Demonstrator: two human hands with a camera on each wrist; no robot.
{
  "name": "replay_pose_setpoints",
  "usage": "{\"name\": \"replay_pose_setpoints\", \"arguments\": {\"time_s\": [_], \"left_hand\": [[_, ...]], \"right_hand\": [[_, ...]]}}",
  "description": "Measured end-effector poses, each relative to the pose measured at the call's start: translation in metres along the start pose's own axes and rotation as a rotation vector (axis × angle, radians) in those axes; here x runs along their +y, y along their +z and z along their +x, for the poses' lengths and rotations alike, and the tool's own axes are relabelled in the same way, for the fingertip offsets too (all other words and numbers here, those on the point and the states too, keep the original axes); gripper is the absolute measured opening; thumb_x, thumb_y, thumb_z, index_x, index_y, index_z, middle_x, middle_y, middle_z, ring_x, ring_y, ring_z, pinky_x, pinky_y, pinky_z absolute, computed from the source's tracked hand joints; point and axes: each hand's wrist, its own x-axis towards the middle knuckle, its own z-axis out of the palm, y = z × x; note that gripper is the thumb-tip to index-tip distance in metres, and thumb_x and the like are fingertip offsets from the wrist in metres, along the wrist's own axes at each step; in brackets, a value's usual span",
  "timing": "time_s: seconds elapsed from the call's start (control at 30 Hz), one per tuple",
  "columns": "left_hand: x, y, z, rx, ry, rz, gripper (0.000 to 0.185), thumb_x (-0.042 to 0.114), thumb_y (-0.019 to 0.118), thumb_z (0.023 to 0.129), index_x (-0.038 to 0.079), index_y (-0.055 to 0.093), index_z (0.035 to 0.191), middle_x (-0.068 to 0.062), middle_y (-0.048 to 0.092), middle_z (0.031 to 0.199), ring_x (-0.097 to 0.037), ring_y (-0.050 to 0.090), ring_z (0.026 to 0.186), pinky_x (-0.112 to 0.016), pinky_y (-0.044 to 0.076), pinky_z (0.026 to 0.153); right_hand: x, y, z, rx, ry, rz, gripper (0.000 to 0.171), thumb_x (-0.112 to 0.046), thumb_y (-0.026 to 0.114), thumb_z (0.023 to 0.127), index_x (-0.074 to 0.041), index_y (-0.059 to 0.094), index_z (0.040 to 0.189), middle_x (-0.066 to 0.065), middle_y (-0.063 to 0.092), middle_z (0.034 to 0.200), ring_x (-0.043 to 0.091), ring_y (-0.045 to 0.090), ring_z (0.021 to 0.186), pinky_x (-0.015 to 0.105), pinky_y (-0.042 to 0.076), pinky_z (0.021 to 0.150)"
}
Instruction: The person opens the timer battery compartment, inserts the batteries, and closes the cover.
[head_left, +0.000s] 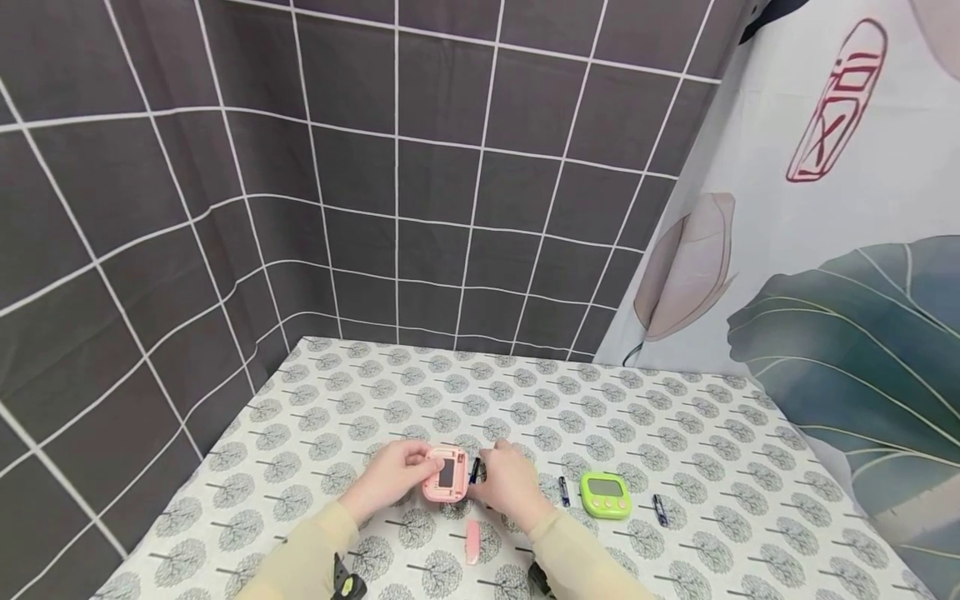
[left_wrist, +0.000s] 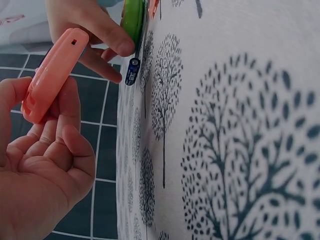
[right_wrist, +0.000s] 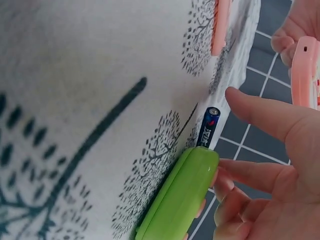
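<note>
**Hands at the pink timer: visible and obscured items**

While your left hand (head_left: 390, 477) grips the pink rectangular plastic timer (head_left: 445, 474), raised off the tree-patterned tablecloth (head_left: 675, 433) with its back facing up, your right hand (head_left: 508, 483) pinches a small blue cylindrical battery (head_left: 474, 471) beside it. The battery is mostly hidden by your fingers. A pink plastic cover strip (head_left: 472, 542) lies near your wrists. The green plastic timer (head_left: 605, 493) sits right of your right hand, flanked by two further batteries, too small to make out.

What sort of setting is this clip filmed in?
Probably a staged tabletop booth: a table under a tree-print cloth, grid-patterned dark fabric walls, a leaf-print curtain, and small timers such as the pink timer.
</note>
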Motion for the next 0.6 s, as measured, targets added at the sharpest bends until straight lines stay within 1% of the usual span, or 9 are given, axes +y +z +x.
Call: {"name": "replay_pose_setpoints", "arguments": {"time_s": [0.13, 0.23, 0.4, 0.47, 0.6], "left_hand": [[0.0001, 0.0002, 0.0007, -0.01, -0.011, -0.023, 0.028, 0.029, 0.068, 0.086, 0.007, 0.067, 0.102, 0.002, 0.066, 0.079, -0.012, 0.057, 0.069, -0.027, 0.047, 0.065], [-0.0003, -0.0006, 0.0015, -0.01, 0.0, -0.017, 0.027, 0.028, 0.067, 0.087, 0.006, 0.067, 0.102, 0.002, 0.067, 0.081, -0.012, 0.058, 0.071, -0.028, 0.048, 0.067], [-0.001, -0.0031, 0.0024, 0.006, 0.008, -0.003, 0.022, 0.026, 0.064, 0.089, 0.008, 0.067, 0.101, -0.001, 0.07, 0.089, -0.011, 0.062, 0.079, -0.033, 0.051, 0.078], [-0.0012, -0.0038, 0.0021, 0.013, 0.005, 0.0, 0.022, 0.026, 0.065, 0.089, 0.008, 0.067, 0.101, -0.001, 0.07, 0.088, -0.011, 0.062, 0.079, -0.033, 0.051, 0.078], [-0.0019, -0.0042, 0.0018, 0.012, 0.001, -0.006, 0.024, 0.026, 0.066, 0.087, 0.007, 0.067, 0.102, 0.001, 0.068, 0.084, -0.011, 0.06, 0.076, -0.031, 0.05, 0.075]], "right_hand": [[-0.0005, 0.0029, 0.0021, 0.005, -0.016, -0.077, 0.049, -0.044, 0.081, 0.066, -0.003, 0.071, 0.091, 0.005, 0.054, 0.077, 0.018, 0.046, 0.069, 0.033, 0.045, 0.059], [0.0, 0.0054, 0.0034, 0.01, -0.019, -0.107, 0.045, -0.044, 0.081, 0.065, -0.005, 0.071, 0.086, 0.004, 0.055, 0.076, 0.018, 0.047, 0.069, 0.033, 0.046, 0.063], [0.0014, 0.0067, 0.0047, 0.019, -0.02, -0.08, 0.038, -0.035, 0.083, 0.063, -0.006, 0.071, 0.084, 0.003, 0.054, 0.075, 0.017, 0.045, 0.069, 0.032, 0.043, 0.063], [0.0016, 0.0066, 0.0051, 0.023, -0.032, -0.072, 0.035, -0.032, 0.084, 0.062, -0.006, 0.071, 0.084, 0.003, 0.056, 0.076, 0.017, 0.046, 0.069, 0.032, 0.043, 0.063], [0.0014, 0.0061, 0.0057, 0.017, -0.05, -0.073, 0.037, -0.032, 0.084, 0.063, -0.007, 0.072, 0.087, 0.004, 0.06, 0.08, 0.018, 0.049, 0.071, 0.034, 0.045, 0.067]]}}
